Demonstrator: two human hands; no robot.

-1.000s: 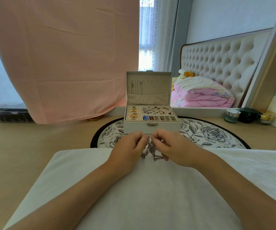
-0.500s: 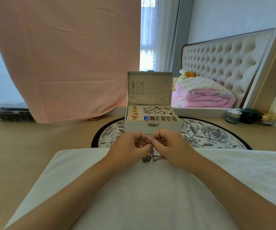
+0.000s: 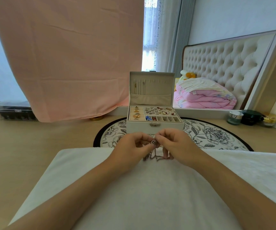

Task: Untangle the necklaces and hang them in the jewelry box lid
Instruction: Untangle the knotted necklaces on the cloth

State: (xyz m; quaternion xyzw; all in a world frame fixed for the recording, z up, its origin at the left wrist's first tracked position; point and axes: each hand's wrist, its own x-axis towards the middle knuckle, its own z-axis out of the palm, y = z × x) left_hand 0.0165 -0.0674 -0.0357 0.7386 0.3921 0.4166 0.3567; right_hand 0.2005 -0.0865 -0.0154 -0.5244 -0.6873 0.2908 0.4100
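- the left hand (image 3: 130, 146) and right hand (image 3: 178, 145) meet just in front of the jewelry box (image 3: 154, 127), fingers curled and fingertips almost touching.
- both hands pinch the tangled necklaces (image 3: 154, 157); the left thumb and forefinger hold a small dark oval pendant (image 3: 153, 141), and the right hand's fingertips nip the chain right beside it.
- below the pinch the knotted chains hang down, and their lower loops rest on the white cloth (image 3: 134, 196) between the two hands.
- the white cloth covers the near part of the worktop (image 3: 26, 146) and lies under both forearms.
- the jewelry box stands open on a round flower-print mat (image 3: 208, 135), its latch facing the person.
- its lid (image 3: 157, 98) is upright, and a few thin chains (image 3: 139, 87) hang at the left of its hook row, over a pocket.
- the tray holds gold pieces on the left, a scatter of small items at the back right and narrow slots in front.
- a pink sheet (image 3: 67, 55) hangs behind on the left.
- small jars (image 3: 250, 117) stand at the far right.
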